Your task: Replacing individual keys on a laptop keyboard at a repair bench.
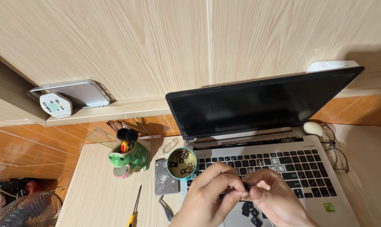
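Note:
Both hands meet over the front of an open silver laptop [325, 185] with a dark screen [262, 103]. My left hand [209, 195] and my right hand [274, 199] pinch one small black keycap [246, 186] between their fingertips. The black keyboard [291, 166] has several bare spots where keys are off. A few loose black keycaps [251, 212] lie on the palm rest under my hands. A small teal round tin [182, 164] left of the keyboard holds several more keycaps.
A green frog-shaped pen holder [129, 157] stands left of the tin. A grey metal plate [165, 177], tweezers [166, 208] and a yellow-handled screwdriver [134, 208] lie on the desk. Glasses [337, 153] and a white egg-shaped object [313, 128] sit right. A phone [79, 93] rests on the shelf.

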